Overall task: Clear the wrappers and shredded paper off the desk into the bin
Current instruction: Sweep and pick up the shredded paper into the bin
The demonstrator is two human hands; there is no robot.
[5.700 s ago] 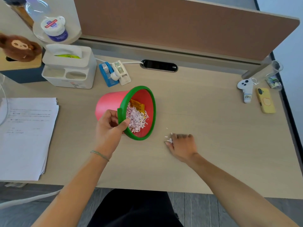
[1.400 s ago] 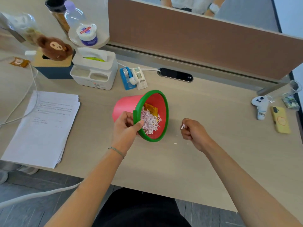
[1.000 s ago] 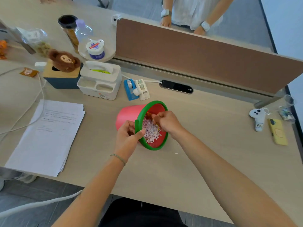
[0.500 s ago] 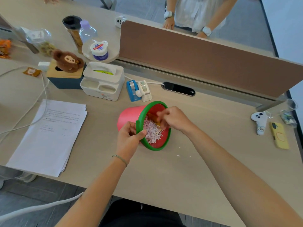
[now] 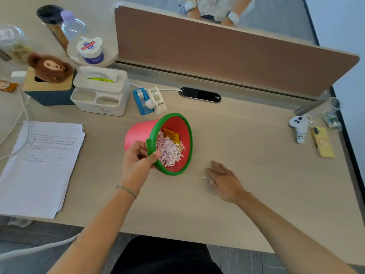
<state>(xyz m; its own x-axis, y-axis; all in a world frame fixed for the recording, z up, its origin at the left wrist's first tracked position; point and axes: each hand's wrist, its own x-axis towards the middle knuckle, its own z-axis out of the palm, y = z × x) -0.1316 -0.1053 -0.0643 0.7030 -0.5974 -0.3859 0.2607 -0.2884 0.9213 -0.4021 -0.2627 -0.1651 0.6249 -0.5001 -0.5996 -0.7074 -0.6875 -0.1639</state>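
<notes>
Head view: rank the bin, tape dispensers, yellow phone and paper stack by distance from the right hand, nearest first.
From the right hand:
1. Bin, just to its left.
2. Tape dispensers, behind the bin.
3. Yellow phone, far right; close to the dispensers' distance.
4. Paper stack, far left.

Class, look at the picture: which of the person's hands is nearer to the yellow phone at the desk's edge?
Right. The right hand lies open on the desk, well short of the yellow phone. The left hand is farther off, gripping the bin rim.
</notes>
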